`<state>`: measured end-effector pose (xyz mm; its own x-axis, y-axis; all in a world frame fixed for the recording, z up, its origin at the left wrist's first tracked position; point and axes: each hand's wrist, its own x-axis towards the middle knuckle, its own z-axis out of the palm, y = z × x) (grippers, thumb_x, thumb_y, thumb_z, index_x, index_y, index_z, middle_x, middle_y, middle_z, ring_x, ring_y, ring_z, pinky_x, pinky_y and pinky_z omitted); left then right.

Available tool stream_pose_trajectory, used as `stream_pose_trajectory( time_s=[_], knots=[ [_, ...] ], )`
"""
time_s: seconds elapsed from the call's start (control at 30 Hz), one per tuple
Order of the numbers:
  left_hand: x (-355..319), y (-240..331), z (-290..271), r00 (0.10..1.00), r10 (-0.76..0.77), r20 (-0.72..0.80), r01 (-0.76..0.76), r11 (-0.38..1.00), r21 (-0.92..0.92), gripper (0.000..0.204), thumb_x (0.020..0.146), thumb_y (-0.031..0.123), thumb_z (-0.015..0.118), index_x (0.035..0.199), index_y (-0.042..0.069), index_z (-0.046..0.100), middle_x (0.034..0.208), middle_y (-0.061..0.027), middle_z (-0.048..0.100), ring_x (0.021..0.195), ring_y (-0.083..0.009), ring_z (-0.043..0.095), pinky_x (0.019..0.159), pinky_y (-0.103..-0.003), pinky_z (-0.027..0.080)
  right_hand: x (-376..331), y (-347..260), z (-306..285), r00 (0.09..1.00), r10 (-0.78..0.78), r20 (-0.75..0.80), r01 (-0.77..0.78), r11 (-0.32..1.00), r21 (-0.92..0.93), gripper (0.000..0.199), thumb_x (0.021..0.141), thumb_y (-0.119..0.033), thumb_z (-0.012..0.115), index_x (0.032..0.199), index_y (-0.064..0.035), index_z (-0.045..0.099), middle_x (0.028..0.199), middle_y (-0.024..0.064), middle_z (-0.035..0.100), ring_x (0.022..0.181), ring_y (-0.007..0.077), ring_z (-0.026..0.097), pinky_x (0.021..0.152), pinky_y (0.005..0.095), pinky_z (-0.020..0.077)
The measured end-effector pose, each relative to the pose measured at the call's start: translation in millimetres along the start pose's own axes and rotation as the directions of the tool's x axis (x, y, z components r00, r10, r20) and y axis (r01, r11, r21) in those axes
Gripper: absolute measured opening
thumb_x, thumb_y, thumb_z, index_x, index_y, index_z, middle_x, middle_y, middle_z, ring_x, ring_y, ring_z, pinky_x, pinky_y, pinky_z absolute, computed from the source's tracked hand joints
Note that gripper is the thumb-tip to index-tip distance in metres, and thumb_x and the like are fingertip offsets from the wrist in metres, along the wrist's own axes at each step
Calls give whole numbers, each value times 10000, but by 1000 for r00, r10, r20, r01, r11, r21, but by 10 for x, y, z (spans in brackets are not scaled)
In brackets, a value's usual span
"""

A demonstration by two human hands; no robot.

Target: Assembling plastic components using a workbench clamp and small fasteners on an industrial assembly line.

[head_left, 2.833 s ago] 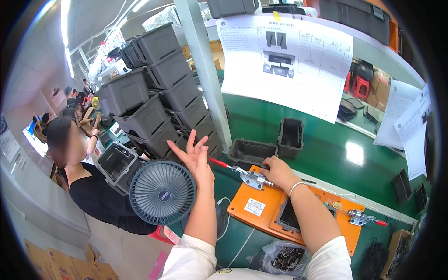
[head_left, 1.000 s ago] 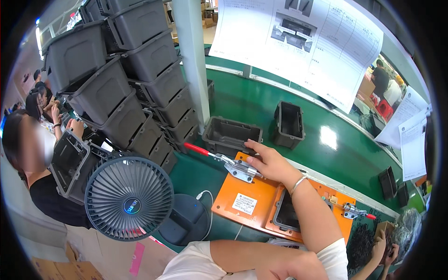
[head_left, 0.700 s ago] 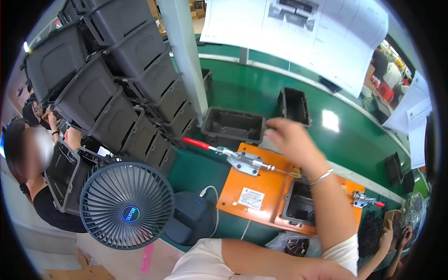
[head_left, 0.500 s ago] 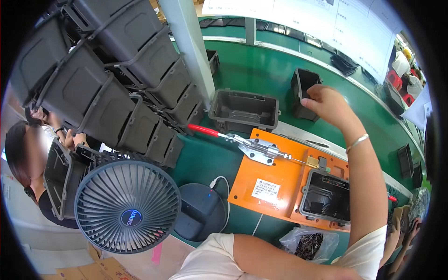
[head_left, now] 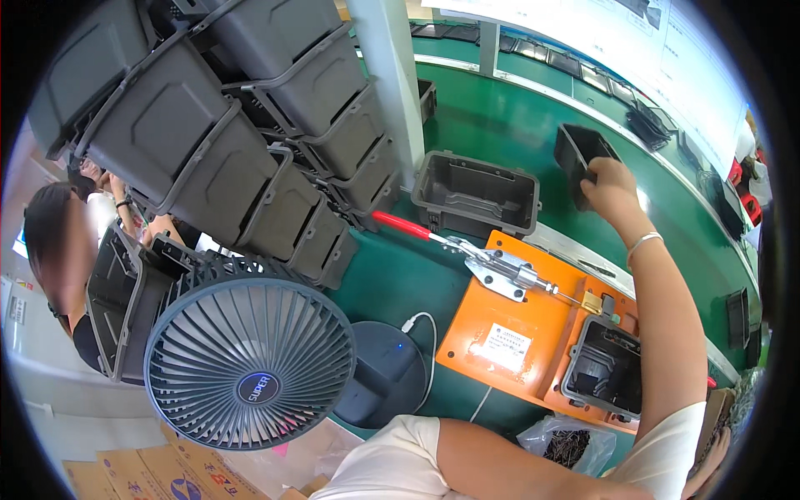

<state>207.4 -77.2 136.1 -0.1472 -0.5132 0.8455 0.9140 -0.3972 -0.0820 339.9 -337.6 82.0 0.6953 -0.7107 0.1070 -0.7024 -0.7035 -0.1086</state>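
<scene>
1. Dark grey plastic, the small open housing (head_left: pixel 581 157) sat tilted at the upper right of the frame, on the green counter (head_left: pixel 500 125); the right hand (head_left: pixel 612 185) gripped its near wall.
2. Held by one edge only, it could have twisted loose and dropped.
3. The left hand was out of view.
</scene>
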Motion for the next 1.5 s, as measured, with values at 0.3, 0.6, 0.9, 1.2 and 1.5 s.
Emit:
stream_pose_trajectory(
  time_s=[0.3, 0.6, 0.9, 1.2, 1.5],
  knots=[
    [14, -11, -34, 999, 21, 32, -22, 1000, 19, 448, 918, 243, 635, 1231, -55, 519, 1226, -141, 515, 1131, -229, 497, 929, -316, 393, -294, -318, -231, 669, -708, -226, 742, 626, 238, 152, 697, 7, 699, 824, -17, 619, 946, 143, 636, 1133, 317, 561, 1000, 485, 390],
    [21, -26, -77, 995, 8, 103, -17, 996, 89, 479, 934, 246, 610, 1258, -86, 495, 1243, -158, 497, 1143, -239, 486, 934, -332, 389, -404, -297, -208, 610, -770, -188, 791, 577, 205, 277, 693, -29, 742, 944, -32, 625, 1404, 134, 466, 1343, 332, 384, 1060, 466, 365],
    [-11, 4, -85, 999, -40, 22, 35, 981, 191, 406, 898, 258, 665, 1152, -40, 561, 1179, -129, 538, 1051, -198, 526, 836, -300, 420, -544, -221, -253, 740, -628, -239, 664, 626, 409, 603, 733, -199, 773, 1258, -96, 494, 1462, 208, 344, 1330, 404, 362, 1089, 444, 338],
    [41, 232, 47, 916, -233, -327, 360, 838, 409, 250, 812, 34, 722, 1022, 27, 587, 1022, -75, 571, 906, -134, 566, 749, -245, 442, -1416, 184, -743, 784, -565, -255, 620, 702, 351, 526, 753, -196, 745, 1200, -33, 519, 1359, 257, 433, 1235, 424, 451, 1033, 447, 388],
    [0, 271, -19, 967, -81, -243, 198, 837, 510, 257, 738, 56, 681, 906, 92, 490, 990, -161, 572, 815, -313, 599, 732, -415, 450, -3393, 1214, -629, 862, -125, -491, 358, 836, 416, 239, 739, -104, 763, 947, -55, 656, 1036, 109, 656, 940, 285, 635, 794, 364, 487]
  ],
)
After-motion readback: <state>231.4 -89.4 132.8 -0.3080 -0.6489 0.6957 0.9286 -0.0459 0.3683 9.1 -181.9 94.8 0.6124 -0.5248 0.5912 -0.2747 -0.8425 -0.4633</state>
